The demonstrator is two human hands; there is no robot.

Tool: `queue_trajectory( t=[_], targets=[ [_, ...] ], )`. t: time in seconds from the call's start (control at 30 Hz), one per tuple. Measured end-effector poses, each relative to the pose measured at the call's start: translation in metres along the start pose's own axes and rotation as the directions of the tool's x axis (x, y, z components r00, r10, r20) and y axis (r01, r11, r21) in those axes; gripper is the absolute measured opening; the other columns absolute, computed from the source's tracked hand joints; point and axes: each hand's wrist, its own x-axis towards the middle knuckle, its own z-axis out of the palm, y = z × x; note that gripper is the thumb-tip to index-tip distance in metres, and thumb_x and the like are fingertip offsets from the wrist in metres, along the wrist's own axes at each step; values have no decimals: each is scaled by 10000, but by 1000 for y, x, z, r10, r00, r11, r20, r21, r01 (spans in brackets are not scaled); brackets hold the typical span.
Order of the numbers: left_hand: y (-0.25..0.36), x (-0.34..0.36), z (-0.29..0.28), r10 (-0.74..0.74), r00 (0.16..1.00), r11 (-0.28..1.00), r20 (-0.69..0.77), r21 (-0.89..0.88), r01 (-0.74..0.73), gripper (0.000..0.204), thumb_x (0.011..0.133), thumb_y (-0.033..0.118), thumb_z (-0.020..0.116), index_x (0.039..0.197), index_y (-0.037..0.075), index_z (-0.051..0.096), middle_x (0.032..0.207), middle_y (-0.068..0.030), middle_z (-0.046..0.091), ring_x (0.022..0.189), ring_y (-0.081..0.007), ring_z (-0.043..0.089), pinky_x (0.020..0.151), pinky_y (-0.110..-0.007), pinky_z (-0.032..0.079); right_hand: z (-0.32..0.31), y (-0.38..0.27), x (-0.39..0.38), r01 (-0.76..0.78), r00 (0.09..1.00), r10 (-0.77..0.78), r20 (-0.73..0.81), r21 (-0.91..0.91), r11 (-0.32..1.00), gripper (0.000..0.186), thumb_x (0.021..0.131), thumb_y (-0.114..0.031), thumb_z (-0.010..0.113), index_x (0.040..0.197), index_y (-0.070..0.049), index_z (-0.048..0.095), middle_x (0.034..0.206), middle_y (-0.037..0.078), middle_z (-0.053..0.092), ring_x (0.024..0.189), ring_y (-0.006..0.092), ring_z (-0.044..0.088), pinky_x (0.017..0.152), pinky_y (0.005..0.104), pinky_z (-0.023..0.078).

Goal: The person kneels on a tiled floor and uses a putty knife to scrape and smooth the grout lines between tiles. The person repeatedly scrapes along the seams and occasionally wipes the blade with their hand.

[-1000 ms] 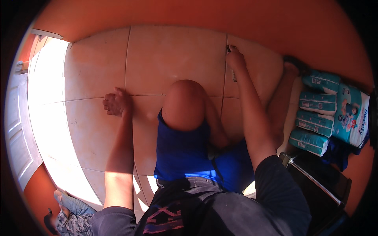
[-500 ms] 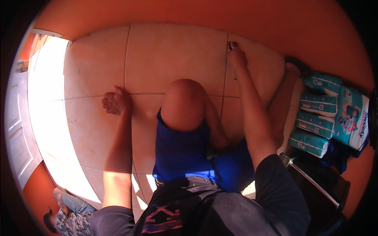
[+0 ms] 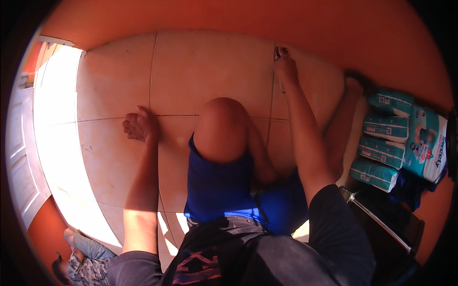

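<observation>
On the left, my left hand (image 3: 141, 125) rests on the tiled floor (image 3: 210, 66), close to a crossing of the joints. Its fingers are loosely bent and apart, and it holds nothing that I can see. My right hand (image 3: 286, 66) reaches far forward, close to the orange wall (image 3: 305, 24). Its fingers are closed around a small dark object (image 3: 277, 53), whose kind I cannot make out because the hand covers most of it. The object is at a tile joint. A rough, pale patch (image 3: 282, 87) marks the floor along that joint, just behind the hand.
My bent knee (image 3: 223, 126) stands between my arms. Several teal diaper packs (image 3: 381, 148) are stacked at the right, beside a black case-like thing with a metal bar (image 3: 381, 224). Bright sunlight falls near the white door (image 3: 24, 152). Another person's legs (image 3: 90, 248) show at lower left.
My right hand has moved slightly forward along the joint, toward the wall, with the small dark object. My left hand has stayed nearly in place.
</observation>
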Motion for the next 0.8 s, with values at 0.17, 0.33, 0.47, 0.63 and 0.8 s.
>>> queue_trajectory(
  t=[0.17, 0.33, 0.47, 0.63, 0.8],
  targets=[
    [8, 0, -3, -29, 995, 999, 91, -22, 31, 502, 914, 544, 468, 1051, 72, 568, 1155, -154, 507, 1115, -340, 467, 940, -481, 368, 13, 11, 9, -24, 995, 23, -94, -11, 1000, 487, 965, -253, 443, 1443, -161, 427, 1192, 240, 623, 1096, 421, 602, 916, 511, 486],
    [-5, 7, 5, -17, 1000, 1000, 16, 18, 17, 491, 914, 535, 474, 1044, 71, 569, 1150, -158, 508, 1113, -342, 467, 942, -481, 363, 5, -12, 1, -79, 997, 80, -4, 82, 993, 482, 963, -257, 441, 1431, -143, 432, 1172, 247, 630, 1089, 416, 611, 901, 513, 489],
    [9, -1, -2, -21, 999, 999, 42, -25, 22, 497, 920, 529, 469, 1043, 58, 568, 1136, -166, 512, 1104, -346, 469, 944, -478, 361, 21, 5, 6, -78, 993, 83, -88, 62, 995, 497, 969, -265, 442, 1452, -153, 407, 1220, 240, 610, 1116, 418, 597, 929, 496, 483],
    [10, 2, -4, -8, 999, 1000, 34, 14, 8, 496, 921, 534, 465, 1047, 66, 568, 1138, -163, 505, 1107, -339, 460, 942, -476, 359, 10, -2, 24, -79, 995, 85, -58, 106, 991, 536, 979, -270, 445, 1496, -155, 365, 1321, 211, 568, 1184, 402, 566, 986, 460, 468],
    [9, 2, 0, -26, 999, 1000, 45, -14, 27, 508, 923, 548, 459, 1051, 69, 568, 1152, -156, 497, 1114, -332, 456, 947, -476, 358, 12, 2, 17, -39, 998, 40, -48, 34, 999, 523, 979, -260, 444, 1476, -104, 392, 1331, 214, 561, 1196, 399, 560, 986, 446, 469]
  ],
)
